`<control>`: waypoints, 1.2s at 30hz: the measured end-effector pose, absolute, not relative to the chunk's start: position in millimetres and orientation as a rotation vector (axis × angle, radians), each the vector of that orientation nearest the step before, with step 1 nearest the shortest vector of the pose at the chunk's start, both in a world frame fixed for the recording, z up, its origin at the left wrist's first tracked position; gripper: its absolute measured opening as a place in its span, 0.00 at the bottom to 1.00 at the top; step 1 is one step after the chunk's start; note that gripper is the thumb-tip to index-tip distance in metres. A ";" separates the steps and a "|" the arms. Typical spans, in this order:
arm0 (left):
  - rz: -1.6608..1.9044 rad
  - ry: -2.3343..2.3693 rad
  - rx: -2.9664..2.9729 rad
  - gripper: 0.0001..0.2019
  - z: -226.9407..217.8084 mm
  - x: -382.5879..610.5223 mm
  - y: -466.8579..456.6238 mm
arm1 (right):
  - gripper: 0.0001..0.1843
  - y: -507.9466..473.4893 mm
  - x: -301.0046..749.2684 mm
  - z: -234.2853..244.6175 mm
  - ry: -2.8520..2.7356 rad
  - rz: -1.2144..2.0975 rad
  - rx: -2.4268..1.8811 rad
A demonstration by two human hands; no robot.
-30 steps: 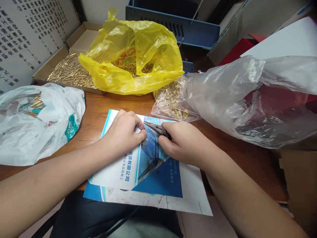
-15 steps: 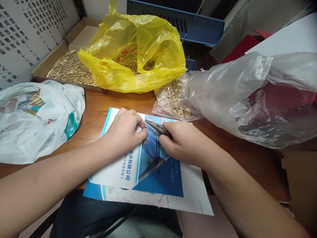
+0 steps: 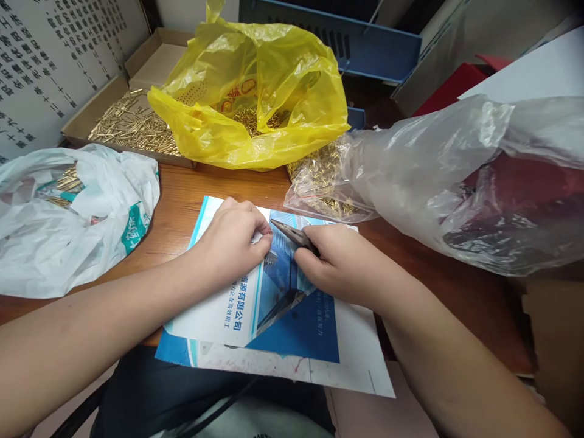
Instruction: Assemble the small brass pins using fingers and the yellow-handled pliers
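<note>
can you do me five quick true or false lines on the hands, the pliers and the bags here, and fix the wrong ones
1. The right hand holds the pliers. True.
2. The left hand is inside the yellow bag. False: the left hand is over the printed sheet, apart from the yellow bag.
3. The shallow cardboard box holds gold-coloured metal pieces. True.
4. The white bag is to the right of both hands. False: the white bag lies to their left.
5. The yellow bag is open at the top. True.
</note>
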State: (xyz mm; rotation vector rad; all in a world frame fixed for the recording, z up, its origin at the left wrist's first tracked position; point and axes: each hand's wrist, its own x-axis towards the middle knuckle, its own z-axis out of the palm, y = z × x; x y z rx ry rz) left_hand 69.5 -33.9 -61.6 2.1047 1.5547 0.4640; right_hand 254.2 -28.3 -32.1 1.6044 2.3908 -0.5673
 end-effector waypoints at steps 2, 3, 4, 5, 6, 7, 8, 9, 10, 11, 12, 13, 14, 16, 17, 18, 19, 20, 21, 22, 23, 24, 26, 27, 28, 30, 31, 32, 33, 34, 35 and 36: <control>0.454 1.558 2.108 0.07 -62.1 69.0 -34.2 | 0.14 -28.7 253.9 -31.6 2.350 -0.538 1.584; 0.450 1.556 2.109 0.08 -62.3 68.6 -34.4 | 0.14 -28.9 253.9 -31.1 2.343 -0.529 1.576; 0.448 1.552 2.108 0.08 -62.3 68.2 -34.7 | 0.14 -29.0 254.0 -30.4 2.353 -0.524 1.582; 0.444 1.549 2.100 0.07 -62.1 67.7 -34.8 | 0.14 -29.2 254.1 -29.7 2.371 -0.519 1.605; 0.439 1.546 2.089 0.07 -61.8 67.1 -34.8 | 0.14 -29.3 254.2 -28.9 2.388 -0.512 1.631; 0.434 1.543 2.076 0.06 -61.4 66.5 -34.6 | 0.14 -29.4 254.4 -28.3 2.392 -0.506 1.647; 0.433 1.540 2.064 0.06 -60.9 65.8 -34.2 | 0.14 -29.5 254.5 -27.9 2.385 -0.494 1.647; 0.434 1.541 2.054 0.05 -60.4 65.2 -33.6 | 0.14 -29.8 254.5 -27.6 2.373 -0.485 1.625; 0.440 1.537 2.050 0.05 -59.8 64.5 -32.8 | 0.14 -30.1 254.4 -27.6 2.361 -0.487 1.591; 0.450 1.526 2.050 0.05 -59.3 63.9 -31.9 | 0.14 -30.5 254.2 -27.8 2.359 -0.490 1.567; 0.461 1.513 2.045 0.04 -58.9 63.3 -30.9 | 0.14 -30.9 254.0 -28.1 2.370 -0.494 1.561; 0.470 1.503 2.028 0.04 -58.4 62.8 -29.9 | 0.14 -31.4 253.7 -28.6 2.391 -0.500 1.576; 0.477 1.495 2.001 0.04 -58.0 62.5 -29.0 | 0.14 -31.8 253.3 -29.1 2.414 -0.503 1.604; 0.483 1.485 1.943 0.04 -56.9 62.0 -27.4 | 0.14 -32.4 252.7 -30.5 2.424 -0.493 1.638; 0.480 1.485 1.925 0.03 -56.3 61.9 -26.8 | 0.13 -32.6 252.4 -31.2 2.409 -0.484 1.625; 0.474 1.486 1.919 0.03 -55.8 61.9 -26.3 | 0.13 -32.9 252.1 -31.7 2.389 -0.477 1.598; 0.465 1.485 1.922 0.03 -55.4 61.9 -26.0 | 0.13 -33.1 251.8 -32.0 2.374 -0.467 1.576; 0.455 1.487 1.926 0.03 -55.1 62.0 -25.8 | 0.13 -33.4 251.6 -31.9 2.371 -0.458 1.571; 0.444 1.492 1.927 0.03 -55.1 62.0 -25.7 | 0.13 -33.8 251.5 -31.5 2.383 -0.453 1.586; 0.436 1.500 1.927 0.03 -55.3 62.1 -25.7 | 0.13 -34.3 251.4 -30.8 2.401 -0.446 1.620; 0.434 1.507 1.928 0.03 -55.7 62.1 -25.8 | 0.13 -34.8 251.3 -29.8 2.406 -0.435 1.658; 0.434 1.507 1.933 0.02 -56.3 62.1 -25.8 | 0.13 -35.3 251.2 -28.7 2.395 -0.421 1.680; 0.448 1.500 1.948 0.02 -57.6 62.0 -26.0 | 0.13 -36.1 250.9 -26.5 2.333 -0.401 1.657; 0.455 1.495 1.954 0.03 -58.2 61.8 -26.0 | 0.13 -36.4 250.7 -25.7 2.306 -0.394 1.631; 0.462 1.491 1.954 0.03 -58.7 61.7 -26.1 | 0.13 -36.6 250.6 -25.0 2.293 -0.393 1.619; 0.471 1.488 1.954 0.03 -59.3 61.5 -26.5 | 0.13 -36.8 250.2 -24.4 2.326 -0.382 1.660; 0.476 1.490 1.956 0.03 -59.4 61.5 -26.7 | 0.13 -36.9 250.1 -24.7 2.342 -0.373 1.697; 0.475 1.490 1.964 0.03 -59.5 61.6 -27.0 | 0.13 -36.8 250.0 -25.2 2.347 -0.366 1.717; 0.473 1.491 1.976 0.03 -59.5 61.7 -27.2 | 0.13 -36.7 249.9 -26.0 2.336 -0.365 1.710; 0.471 1.493 1.988 0.03 -59.5 61.9 -27.4 | 0.13 -36.6 249.9 -26.8 2.318 -0.367 1.679; 0.470 1.494 1.998 0.03 -59.6 62.0 -27.6 | 0.13 -36.5 249.9 -27.5 2.299 -0.372 1.644; 0.473 1.492 2.005 0.03 -59.9 62.1 -27.6 | 0.13 -36.4 249.9 -27.8 2.288 -0.376 1.626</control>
